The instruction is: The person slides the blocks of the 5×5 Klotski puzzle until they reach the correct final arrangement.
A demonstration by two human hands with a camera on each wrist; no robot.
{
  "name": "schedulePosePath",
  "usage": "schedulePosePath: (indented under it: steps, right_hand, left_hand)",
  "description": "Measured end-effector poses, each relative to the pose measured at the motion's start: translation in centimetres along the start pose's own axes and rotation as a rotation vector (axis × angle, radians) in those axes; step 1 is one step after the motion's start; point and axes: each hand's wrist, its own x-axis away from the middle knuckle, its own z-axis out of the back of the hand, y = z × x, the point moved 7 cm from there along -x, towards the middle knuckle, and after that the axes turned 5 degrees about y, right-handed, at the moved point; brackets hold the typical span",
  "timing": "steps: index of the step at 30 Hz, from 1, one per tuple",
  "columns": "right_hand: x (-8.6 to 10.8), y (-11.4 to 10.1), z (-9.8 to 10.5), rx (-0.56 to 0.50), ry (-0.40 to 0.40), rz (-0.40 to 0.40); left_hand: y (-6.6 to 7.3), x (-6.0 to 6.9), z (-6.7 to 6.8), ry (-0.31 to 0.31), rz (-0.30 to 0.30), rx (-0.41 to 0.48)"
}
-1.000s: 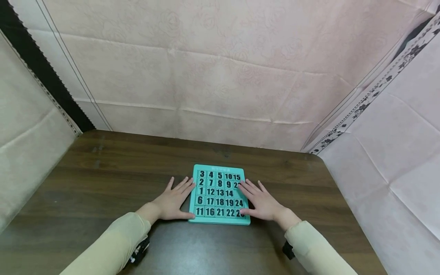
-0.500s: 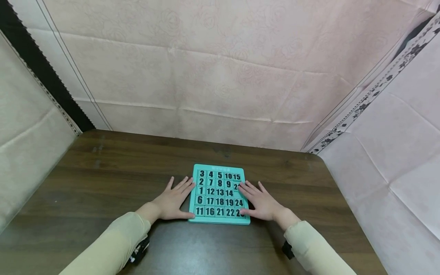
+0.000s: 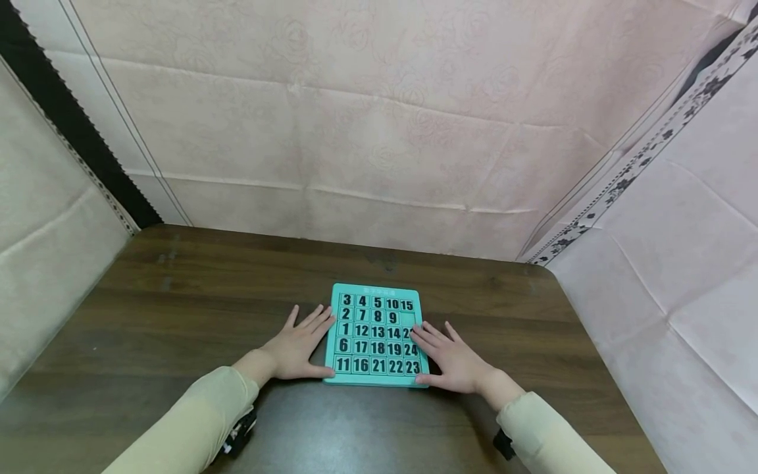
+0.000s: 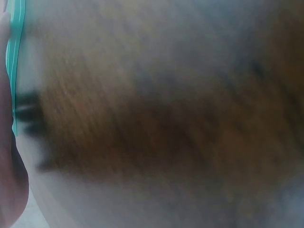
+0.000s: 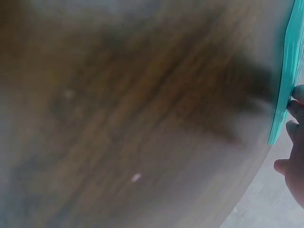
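Note:
A teal sliding number puzzle [image 3: 370,334] lies flat on the wooden table in the head view, with black numbers on its tiles. The second row has a blank space at its right end; below it, a tile starting with 2 is partly covered by fingertips. My left hand [image 3: 296,349] is spread along the left side, fingertips and thumb at the frame. On the other side, my right hand [image 3: 453,361] touches the right column with extended fingers, thumb near the bottom right corner. Each wrist view catches only the puzzle's edge [image 4: 15,42] and part of a hand [image 5: 297,156].
The dark wooden table [image 3: 207,283] extends around the puzzle on all sides. Pale cloth [image 3: 379,131] hangs behind it, with more cloth [image 3: 681,263] on the right and left. Black devices [image 3: 239,431] are strapped under both sleeves.
My right hand has shifted slightly toward me. The tile in the right column has slid down one row with it, leaving the second-row space blank. The left hand stays put.

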Motion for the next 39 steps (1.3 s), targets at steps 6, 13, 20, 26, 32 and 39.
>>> schedulePosePath:
  steps: [6,13,20,26,32,39]
  right_hand:
    - [0.1,-0.1,-0.2,0.007,0.011,0.002]
    - [-0.7,0.0,0.8,-0.013,0.072,0.023]
    - [-2.9,1.4,1.4,-0.051,0.080,-0.064]
    - [-4.4,2.6,0.9,-0.074,0.008,-0.149]
    - [-4.7,2.9,0.7,-0.084,-0.030,-0.181]
    - [-3.9,2.5,0.4,-0.088,-0.019,-0.161]
  left_hand:
    - [0.2,0.1,0.4,0.001,-0.004,0.011]
    - [0.2,0.3,0.2,-0.002,0.002,0.018]
    - [0.1,0.4,-0.2,-0.007,0.008,0.014]
    - [0.1,0.3,-0.1,0.003,0.001,0.009]
    - [0.2,0.2,0.1,0.004,-0.002,0.023]
    - [0.1,0.1,-0.1,-0.004,0.002,0.008]
